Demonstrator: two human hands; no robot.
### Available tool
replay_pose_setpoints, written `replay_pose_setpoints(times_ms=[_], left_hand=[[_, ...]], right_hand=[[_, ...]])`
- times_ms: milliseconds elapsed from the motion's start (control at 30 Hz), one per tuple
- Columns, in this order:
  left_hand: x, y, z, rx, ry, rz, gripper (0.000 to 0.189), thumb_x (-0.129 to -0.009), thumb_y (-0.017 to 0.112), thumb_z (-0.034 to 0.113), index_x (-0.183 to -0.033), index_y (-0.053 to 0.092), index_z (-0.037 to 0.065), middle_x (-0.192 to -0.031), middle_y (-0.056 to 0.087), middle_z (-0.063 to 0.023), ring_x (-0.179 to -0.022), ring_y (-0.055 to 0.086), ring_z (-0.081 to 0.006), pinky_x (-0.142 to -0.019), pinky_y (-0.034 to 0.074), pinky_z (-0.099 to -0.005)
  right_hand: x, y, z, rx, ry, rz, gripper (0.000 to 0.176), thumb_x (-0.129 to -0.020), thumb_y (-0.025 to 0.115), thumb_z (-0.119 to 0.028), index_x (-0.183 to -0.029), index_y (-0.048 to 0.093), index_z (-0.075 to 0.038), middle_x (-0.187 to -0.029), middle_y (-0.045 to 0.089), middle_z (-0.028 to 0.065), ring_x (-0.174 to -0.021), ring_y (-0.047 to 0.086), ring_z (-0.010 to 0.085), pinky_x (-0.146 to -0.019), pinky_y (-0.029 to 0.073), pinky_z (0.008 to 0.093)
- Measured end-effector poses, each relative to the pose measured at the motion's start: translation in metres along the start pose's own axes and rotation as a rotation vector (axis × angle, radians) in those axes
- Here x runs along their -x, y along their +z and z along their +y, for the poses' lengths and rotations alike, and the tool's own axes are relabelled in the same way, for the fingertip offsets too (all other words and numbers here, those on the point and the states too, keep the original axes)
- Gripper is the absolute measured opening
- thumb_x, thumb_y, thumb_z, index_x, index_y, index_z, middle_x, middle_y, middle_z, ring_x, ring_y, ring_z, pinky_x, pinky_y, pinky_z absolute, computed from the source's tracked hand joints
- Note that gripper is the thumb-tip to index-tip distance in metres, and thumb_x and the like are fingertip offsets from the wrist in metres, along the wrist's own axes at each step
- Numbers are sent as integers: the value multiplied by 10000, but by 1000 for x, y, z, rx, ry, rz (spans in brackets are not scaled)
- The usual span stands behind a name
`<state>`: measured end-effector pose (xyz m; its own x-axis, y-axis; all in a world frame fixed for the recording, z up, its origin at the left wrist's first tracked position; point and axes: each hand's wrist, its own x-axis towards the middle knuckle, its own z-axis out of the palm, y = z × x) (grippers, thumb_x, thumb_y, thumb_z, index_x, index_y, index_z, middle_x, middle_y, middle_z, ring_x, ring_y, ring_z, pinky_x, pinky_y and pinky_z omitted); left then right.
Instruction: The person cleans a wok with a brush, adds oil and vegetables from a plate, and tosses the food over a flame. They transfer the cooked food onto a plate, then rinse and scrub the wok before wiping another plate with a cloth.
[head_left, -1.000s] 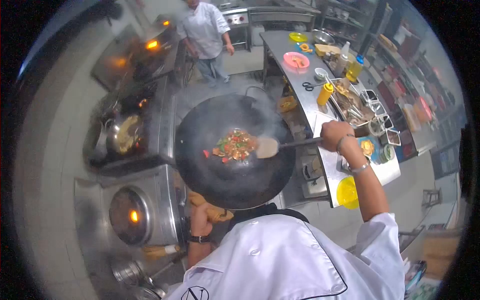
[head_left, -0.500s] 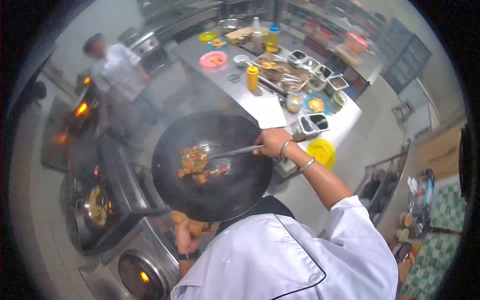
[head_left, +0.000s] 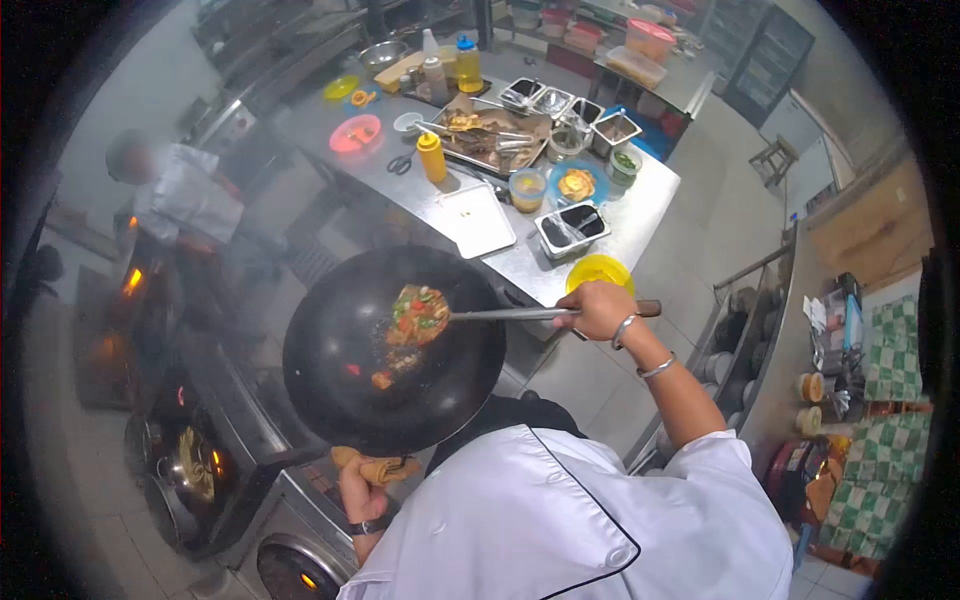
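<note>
The right hand (head_left: 598, 310) is grasping the spatula (head_left: 505, 314), its blade sitting among the vegetables (head_left: 418, 314) in the far part of the wok (head_left: 440, 390). The left hand (head_left: 358, 490) is clenching the folded cloth (head_left: 372, 466) at the wok's near rim.

I was looking down into a commercial restaurant kitchen. A long stainless-steel prep counter (head_left: 640, 215) ran through the room, crowded with rectangular steel ingredient tins (head_left: 570, 228), a yellow plastic squeeze bottle (head_left: 432, 157) and a pink round plate (head_left: 355, 133). Along the left stood a steel cooking range (head_left: 250, 420) with open orange flames (head_left: 133, 282) and a round burner well (head_left: 300, 574) glowing inside. A large black round wok (head_left: 330, 370) of chopped vegetables smoked beside it, a long-handled metal spatula (head_left: 500, 314) in the food. The wearer's white chef's jacket (head_left: 560, 520) and a second person in kitchen whites (head_left: 180, 195) marked professional staff. Shelving with plastic tubs (head_left: 650, 40) lined the back.
</note>
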<state>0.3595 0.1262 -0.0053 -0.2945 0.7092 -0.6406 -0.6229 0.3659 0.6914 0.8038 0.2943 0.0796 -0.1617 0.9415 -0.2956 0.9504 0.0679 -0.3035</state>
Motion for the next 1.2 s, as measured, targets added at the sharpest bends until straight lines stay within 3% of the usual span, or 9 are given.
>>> replay_pose_setpoints(times_ms=[433, 567, 600, 633, 700, 767, 967, 1033, 1200], left_hand=[[19, 10, -54, 179, -24, 145, 114, -762, 534, 47, -876, 521, 53, -776, 574, -57, -717, 614, -201, -645, 517, -329], [22, -68, -107, 208, 187, 68, 117, -784, 537, 76, -898, 510, 75, -774, 579, -44, -708, 609, -188, -642, 517, -327], [35, -74, -114, -502, 378, 140, 91, -817, 530, 103, -898, 496, 79, -770, 576, -39, -699, 603, -183, -634, 516, -326], [46, -80, -119, -487, 375, 152, 91, -817, 530, 103, -898, 496, 79, -770, 576, -39, -699, 603, -183, -634, 516, -326], [67, -110, -128, 282, 213, 266, 85, -845, 521, 124, -912, 506, 74, -793, 583, -39, -696, 601, -175, -644, 514, -334], [66, -160, -147, 322, 27, 252, 134, -858, 511, 127, -974, 518, 60, -833, 585, -38, -748, 608, -177, -686, 519, -351], [104, -146, -117, 316, 333, 454, 188, -866, 508, 134, -1034, 510, 50, -896, 577, -53, -842, 608, -201, -730, 521, -377], [78, -243, -152, 335, -26, 560, 351, -853, 448, 360, -848, 593, 41, -806, 630, -117, -710, 604, -240, -670, 512, -366], [69, -200, -120, 276, 212, 437, 363, -874, 426, 341, -907, 592, 19, -841, 630, -114, -769, 619, -247, -695, 513, -391]], right_hand=[[-83, -120, 93, 144, 73, 134, 340, -731, 732, -405, -990, 726, -186, -886, 701, 93, -806, 665, 266, -728, 518, 366], [-131, -139, 92, 236, 84, 69, 328, -717, 740, -385, -983, 729, -193, -904, 701, 86, -846, 661, 271, -760, 514, 373], [-142, -140, 87, 303, 96, 58, 323, -717, 739, -378, -978, 730, -188, -924, 699, 86, -861, 660, 274, -767, 515, 375], [-154, -142, 82, 369, 109, 50, 319, -717, 739, -371, -974, 730, -182, -944, 697, 86, -876, 660, 278, -774, 516, 376], [-192, -139, 68, 454, 83, 27, 378, -699, 746, -373, -980, 717, -122, -1011, 684, 114, -921, 657, 285, -792, 522, 383], [-219, -135, 64, 593, 42, 73, 364, -676, 757, -375, -924, 723, -112, -975, 691, 124, -890, 664, 294, -797, 523, 387], [-225, -153, -12, 658, -135, 135, 346, -680, 727, -266, -932, 695, -31, -985, 682, 159, -912, 670, 283, -735, 544, 392], [-250, -150, -19, 828, -72, 92, 276, -709, 679, -204, -928, 700, -36, -977, 684, 160, -918, 667, 296, -742, 542, 387], [-260, -145, -45, 841, -144, 258, 225, -828, 526, -165, -892, 709, -51, -939, 680, 178, -878, 673, 315, -736, 539, 397]])
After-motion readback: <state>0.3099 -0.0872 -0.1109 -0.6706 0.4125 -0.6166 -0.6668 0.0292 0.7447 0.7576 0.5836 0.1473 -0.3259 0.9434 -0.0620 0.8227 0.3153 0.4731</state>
